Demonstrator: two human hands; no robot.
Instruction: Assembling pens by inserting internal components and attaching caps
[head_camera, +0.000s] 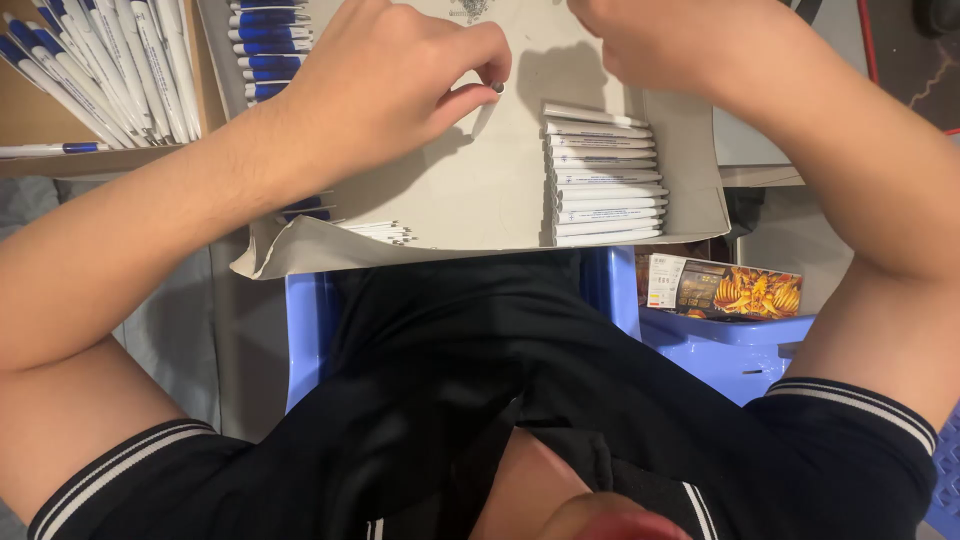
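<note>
The left hand (375, 80) rests over a grey cardboard sheet (470, 195). Its thumb and forefinger are pinched nearly closed on a small dark-tipped pen part (497, 88), which sits at the fingertips just above the sheet. The right hand (665, 40) is at the top edge of the view, fingers curled; its fingertips are cut off by the frame, so the state of its grip cannot be told.

A row of white pen barrels (605, 175) lies side by side on the sheet, just right of the pinched part and below the right hand. Assembled white-and-blue pens (268, 50) are stacked left of the left hand. More pens (100, 70) fill a brown box (30, 110) at the far left. A few thin white pieces (385, 232) lie at the sheet's near edge. A printed orange carton (725, 288) sits on a blue stool (730, 350) at lower right.
</note>
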